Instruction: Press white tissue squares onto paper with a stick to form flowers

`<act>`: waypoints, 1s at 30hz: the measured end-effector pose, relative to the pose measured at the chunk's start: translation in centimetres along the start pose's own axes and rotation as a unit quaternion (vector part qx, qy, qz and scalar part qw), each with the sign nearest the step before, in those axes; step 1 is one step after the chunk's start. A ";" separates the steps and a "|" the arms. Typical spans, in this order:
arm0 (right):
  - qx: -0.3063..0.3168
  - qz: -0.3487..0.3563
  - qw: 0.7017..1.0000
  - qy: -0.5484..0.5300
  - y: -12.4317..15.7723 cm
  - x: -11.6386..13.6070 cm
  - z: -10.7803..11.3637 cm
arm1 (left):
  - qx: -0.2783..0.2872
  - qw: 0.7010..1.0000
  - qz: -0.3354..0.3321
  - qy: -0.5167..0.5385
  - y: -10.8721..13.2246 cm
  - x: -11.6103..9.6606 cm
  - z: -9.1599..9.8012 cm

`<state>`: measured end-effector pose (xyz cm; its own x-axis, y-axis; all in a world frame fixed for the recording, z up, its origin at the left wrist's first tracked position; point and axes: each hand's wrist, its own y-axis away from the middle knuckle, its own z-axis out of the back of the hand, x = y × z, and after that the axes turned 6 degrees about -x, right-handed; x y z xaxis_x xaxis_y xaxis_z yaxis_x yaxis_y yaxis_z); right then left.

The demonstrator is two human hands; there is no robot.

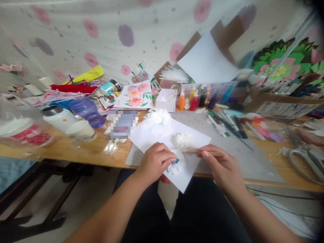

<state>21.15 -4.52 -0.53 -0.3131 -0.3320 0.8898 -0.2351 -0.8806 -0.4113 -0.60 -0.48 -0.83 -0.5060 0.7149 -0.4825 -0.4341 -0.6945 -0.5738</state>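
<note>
My left hand (158, 160) is closed in a pinch, with a small blue piece (175, 161) at its fingertips. Just below it are crumbly white bits (173, 168) over the near part of a white sheet of paper (188, 175). A thin wooden stick (214, 154) is held between the thumb and fingers of my right hand (221, 165). Its far end points left, towards a heap of white fluffy scraps (183, 140) on the sheet. Further back lies a larger pile of white crumpled pieces (159, 119).
Paint bottles (194, 101) stand behind a grey mat (260, 165). To the right lie pens (220, 123) and large scissors (305, 163). A paper cup (81, 130), a white jar (58, 118) and a blurred-out phone-like item (123, 124) are on the left. A flower picture (135, 94) leans behind.
</note>
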 end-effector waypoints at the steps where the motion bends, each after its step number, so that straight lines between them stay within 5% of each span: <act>1: 0.010 0.011 1.000 0.014 0.0 0.2 -0.3 | 0.001 1.000 -0.008 -0.006 0.0 0.1 0.0; 13: 0.077 0.109 0.981 0.143 -1.8 0.8 -2.9 | 0.006 1.000 -0.012 0.001 -0.1 0.4 -0.1; 21: 0.127 0.147 0.963 0.187 -2.5 0.4 -3.7 | 0.023 0.996 0.089 0.019 -0.4 0.1 0.0; 30: 0.071 0.113 0.980 0.148 -2.7 0.1 -4.1 | 0.061 0.984 0.161 0.039 -1.1 -0.2 -0.1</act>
<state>18.00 -0.80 -0.17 -0.6005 -0.4307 0.6737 -0.0048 -0.8406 -0.5417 0.01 0.17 -0.18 -0.5750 0.4566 -0.6789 -0.3493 -0.8874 -0.3009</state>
